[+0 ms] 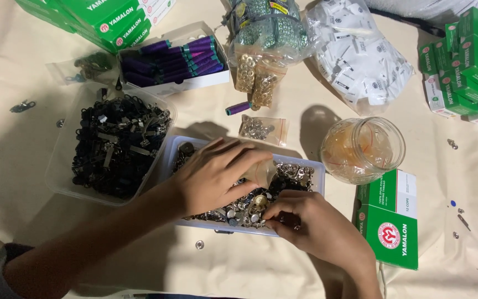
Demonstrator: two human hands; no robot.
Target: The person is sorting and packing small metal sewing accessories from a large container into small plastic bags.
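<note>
Head view. Both hands work over a shallow clear tray [317,166] filled with small metal snap fasteners [300,173], silver with a few brass ones. Left hand [217,174] lies palm down across the tray, fingers curled loosely round a small clear plastic bag [262,173]; the bag's mouth seems to face the right hand, though I cannot tell how wide it gapes. Right hand [319,227] sits at the tray's near edge, thumb and forefinger nearly closed in a pinch at the fasteners; whether a piece is actually between them is hidden.

Surroundings: clear tub of dark zipper pulls [114,147] touching the tray's left side; glass jar [363,149] just beyond its right end; green thread box [391,221] near the right wrist; box of purple spools [175,58] and several filled bags farther back. Loose fasteners already lie on the cloth [40,182], one just in front of the tray.

Risks, as judged: pinched pieces are small and smooth, so a loose pinch likely drops one outside the tray. Slack bag may fold shut and spill. Right wrist, drawn back, could nudge the thread box; left forearm could push the tray against the tub.
</note>
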